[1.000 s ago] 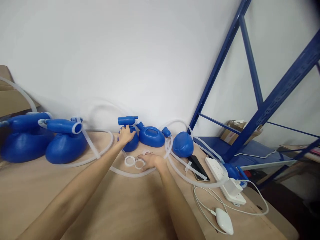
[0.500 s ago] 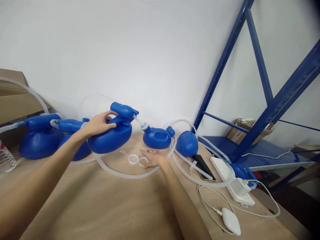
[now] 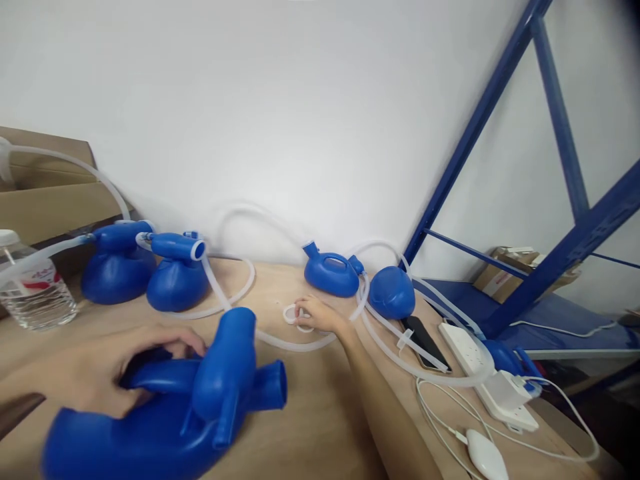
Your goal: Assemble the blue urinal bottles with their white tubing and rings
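Note:
My left hand [image 3: 113, 363] grips the handle of a blue plastic urinal bottle [image 3: 150, 427], close to the camera at lower left. The bottle lies tilted, its short open spout [image 3: 273, 385] facing right. Farther back, my right hand [image 3: 317, 315] has its fingers pinched on a white ring cap [image 3: 289, 313] at the tabletop. The fingers partly cover a second ring joined to it. Behind that hand another blue urinal bottle [image 3: 333, 275] stands near the wall, its bare neck angled up to the left.
Two blue bottles with hoses [image 3: 120, 267] stand at left beside a clear water bottle [image 3: 37, 293] and cardboard box [image 3: 55, 207]. At right are a blue bottle [image 3: 393, 293], looping hose, phone [image 3: 425, 340], power strip [image 3: 467, 353], white charger [image 3: 486, 457] and blue shelf rack [image 3: 500, 287].
My left hand has brought its bottle down and toward me from over the back of the table. My right hand's spread fingers have closed on the white cap. The rear bottle's white neck fitting no longer shows.

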Demonstrator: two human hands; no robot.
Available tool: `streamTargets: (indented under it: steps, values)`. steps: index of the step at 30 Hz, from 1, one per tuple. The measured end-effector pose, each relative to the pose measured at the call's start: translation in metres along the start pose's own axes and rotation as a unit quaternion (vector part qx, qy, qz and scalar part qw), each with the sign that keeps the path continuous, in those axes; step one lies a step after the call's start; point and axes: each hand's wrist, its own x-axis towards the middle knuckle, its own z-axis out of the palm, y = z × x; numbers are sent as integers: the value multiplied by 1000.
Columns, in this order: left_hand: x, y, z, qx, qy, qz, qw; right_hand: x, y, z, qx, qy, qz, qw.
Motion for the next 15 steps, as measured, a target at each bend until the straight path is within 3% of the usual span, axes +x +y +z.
streamTargets:
  steps: [3, 5, 7, 10, 12, 13, 15]
  values:
    - [17, 15, 1, -54, -84, 22, 995, -2, 2, 2, 0, -16, 9, 1000]
    - [43, 20, -6, -54, -170, 47, 983, -2, -1, 7, 2, -27, 16, 999]
    - [69, 21, -14, -33, -203, 74, 976, -1, -6, 11, 12, -36, 21, 999]
    - [97, 20, -28, 30, -151, 69, 986, 1, -11, 11, 39, -29, 25, 998]
    - [101, 23, -37, 53, -106, 34, 992, 1, -13, 7, 70, -9, 27, 997]
    - [99, 27, -41, 49, -103, 16, 993, 0, -14, 3, 90, 2, 27, 996]
    - [88, 38, -48, 21, -153, 3, 988, -3, -16, -5, 137, 24, 25, 990]
